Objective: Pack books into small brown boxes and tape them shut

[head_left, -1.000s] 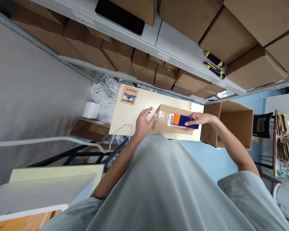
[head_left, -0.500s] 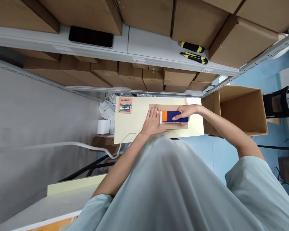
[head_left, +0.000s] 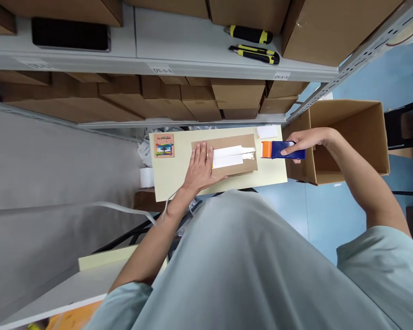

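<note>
My left hand (head_left: 202,170) lies flat with fingers spread on the left part of a flat brown cardboard package (head_left: 251,166), pressing it against the pale yellow tabletop. White paper-like strips (head_left: 227,158) run along the package's upper face, ragged at their right end. Off to the right, past the table's edge, my right hand (head_left: 303,143) is closed around a dark blue block-shaped hand tool with an orange end (head_left: 278,149). Its orange end points left toward the package, a gap apart from it. The tool's exact kind is unclear.
On the table (head_left: 179,176) are a small picture card (head_left: 164,145) and a white slip (head_left: 267,132). A large open carton (head_left: 351,137) stands at right. Above, a shelf (head_left: 179,36) bears boxes, a phone (head_left: 70,35) and utility knives (head_left: 256,54). A white cable (head_left: 124,208) hangs left.
My right hand has carried the blue and orange tool off the package to the right, uncovering the white strips. My left hand stays on the package. The camera view has shifted.
</note>
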Demonstrator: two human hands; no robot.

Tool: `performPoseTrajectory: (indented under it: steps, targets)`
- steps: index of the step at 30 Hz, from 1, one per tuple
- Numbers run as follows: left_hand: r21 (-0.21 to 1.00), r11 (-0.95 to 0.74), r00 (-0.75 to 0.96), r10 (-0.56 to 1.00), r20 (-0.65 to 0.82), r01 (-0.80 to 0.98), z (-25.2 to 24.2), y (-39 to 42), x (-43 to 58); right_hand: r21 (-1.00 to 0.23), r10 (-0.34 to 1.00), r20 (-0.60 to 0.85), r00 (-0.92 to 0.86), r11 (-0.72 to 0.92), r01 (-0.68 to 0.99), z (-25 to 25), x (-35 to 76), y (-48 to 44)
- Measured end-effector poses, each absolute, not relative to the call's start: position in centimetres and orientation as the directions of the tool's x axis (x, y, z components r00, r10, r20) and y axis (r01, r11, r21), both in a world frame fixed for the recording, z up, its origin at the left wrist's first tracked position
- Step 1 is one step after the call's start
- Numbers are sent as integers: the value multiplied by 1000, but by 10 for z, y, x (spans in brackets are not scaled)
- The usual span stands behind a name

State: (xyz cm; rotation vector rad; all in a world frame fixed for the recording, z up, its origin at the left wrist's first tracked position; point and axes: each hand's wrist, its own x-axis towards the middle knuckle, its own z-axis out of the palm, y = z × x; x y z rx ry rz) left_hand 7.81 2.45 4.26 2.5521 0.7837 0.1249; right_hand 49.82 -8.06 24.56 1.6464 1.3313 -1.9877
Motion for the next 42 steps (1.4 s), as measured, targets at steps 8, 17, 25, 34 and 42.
performPoseTrajectory:
  steps: [8,17,25,34,42]
  targets:
    - [460,-710,823,562,-85,532,42,20,90,-435,296,-900,-319,-587,683,206,525,-65]
    - [478,-608,767,575,-285,634,9,-4,67,-303,344,-935,-89,-643,703,147,554,-63]
    - [508,-623,792,562,-239,595,15,-20,132,-289,254,-954,-160,-638,713,129,580,-76]
    - [504,-608,777,579,-248,614,8,-24,148,-331,287,-938,-194,-575,748,136,590,-78]
    - [518,-591,768,593,-242,619,4,-26,152,-246,348,-936,-48,-552,796,128,625,-80]
